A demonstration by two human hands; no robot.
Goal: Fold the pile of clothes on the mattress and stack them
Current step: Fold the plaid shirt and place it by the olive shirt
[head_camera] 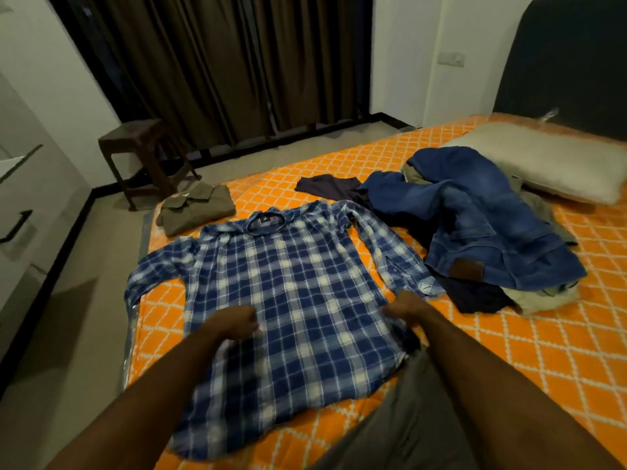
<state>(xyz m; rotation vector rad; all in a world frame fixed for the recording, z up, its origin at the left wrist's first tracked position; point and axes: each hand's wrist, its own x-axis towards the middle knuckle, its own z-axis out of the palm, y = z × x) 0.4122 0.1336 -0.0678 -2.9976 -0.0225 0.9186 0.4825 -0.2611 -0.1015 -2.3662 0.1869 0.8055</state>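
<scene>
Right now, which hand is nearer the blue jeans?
Right. The right hand grips the plaid shirt just beside the blue jeans; the left hand is farther away.

**Hidden, blurred and cut off**

Both hands, left (234,322) and right (405,308), are smeared by motion blur, so finger positions cannot be read. The pile of clothes (481,232) is buried under jeans. The headboard (570,62) is cropped at the right edge.

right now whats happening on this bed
A person is folding laundry. A blue plaid shirt lies spread flat on the orange mattress, and both hands are on its lower part: the left hand on the left side, the right hand gripping the right edge. One olive shirt already lies folded at the far corner. A pile topped by jeans still waits on the right.
</scene>
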